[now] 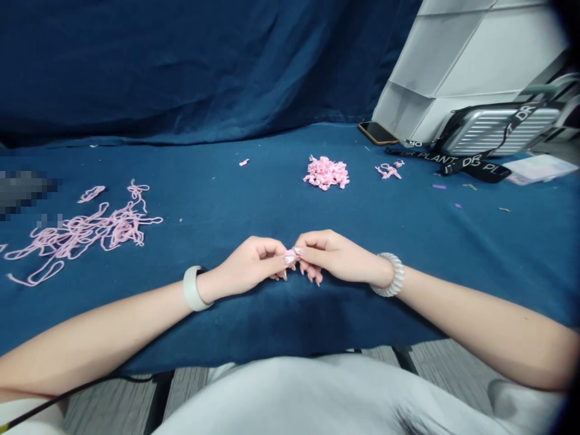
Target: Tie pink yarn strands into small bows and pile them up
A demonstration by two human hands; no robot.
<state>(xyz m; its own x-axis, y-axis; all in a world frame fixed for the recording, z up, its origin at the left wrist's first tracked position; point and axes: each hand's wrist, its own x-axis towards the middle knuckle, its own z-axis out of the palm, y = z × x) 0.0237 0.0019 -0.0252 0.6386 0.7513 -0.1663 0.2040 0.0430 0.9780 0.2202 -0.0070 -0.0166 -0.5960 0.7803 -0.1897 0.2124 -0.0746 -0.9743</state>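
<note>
At the middle of the head view, my left hand (260, 260) and my right hand (328, 255) meet, fingertips touching. Thumb and forefinger of each are pinched together on a small piece of pink yarn (289, 252), mostly hidden by the fingers. Beyond my right hand lies a compact heap of knotted pink yarn pieces (326, 173). A loose tangle of pale pink yarn (86, 232) spreads out to the left, with a short separate bundle (92, 194) just behind it. Further right is a small cluster of pink yarn bits (388, 170).
Blue cloth (217, 205) covers the table, and a blue curtain (181, 66) hangs behind. At the back right are a phone (377, 133), a white box (471, 54), a ribbed silver case (489, 130), a black lettered strap (480, 168) and a pale flat packet (541, 168).
</note>
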